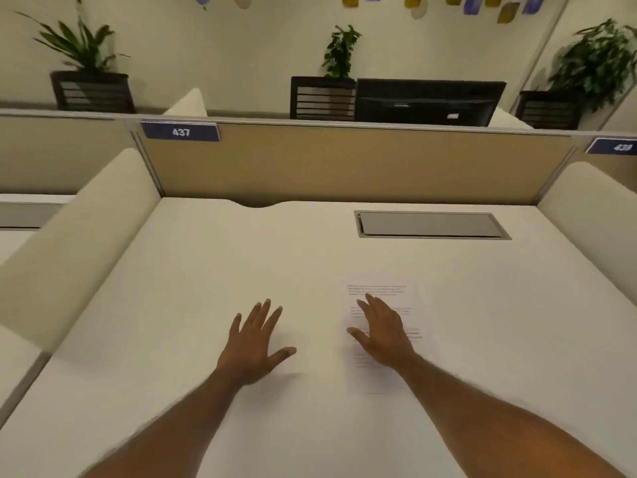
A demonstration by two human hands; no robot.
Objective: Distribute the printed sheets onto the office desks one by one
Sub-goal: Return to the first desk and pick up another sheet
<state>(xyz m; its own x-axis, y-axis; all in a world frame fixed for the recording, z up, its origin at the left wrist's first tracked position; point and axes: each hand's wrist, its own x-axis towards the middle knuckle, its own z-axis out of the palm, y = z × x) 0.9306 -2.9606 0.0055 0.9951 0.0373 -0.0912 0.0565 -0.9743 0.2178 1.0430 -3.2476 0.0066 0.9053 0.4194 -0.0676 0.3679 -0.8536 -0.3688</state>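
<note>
Forearms, two and bare, reach forward from the bottom edge over a smooth, matte white desk (206,270). One printed sheet (382,339), thin white paper with a few short blocks of small blurred text, lies flat on the desk right of centre, its long side running away from the viewer. On it is the right hand (382,334), palm down, fingers straight and close together, thumb spread; it grasps nothing. Whether the palm presses the paper or hovers just above it is unclear. The left hand (255,343) is also flat and spread, fingers fanned, over bare desk just left of the sheet and apart from it, empty. Beyond the hands, a flat grey rectangular cover (431,225) sits flush in the desktop. Cream rounded side panels flank the desk, and a tan fabric-textured partition (344,163) closes the back. Two dark blue number signs are fixed to its top rail. Behind it stand one dark monitor (429,101) and three leafy plants in dark slatted boxes.
</note>
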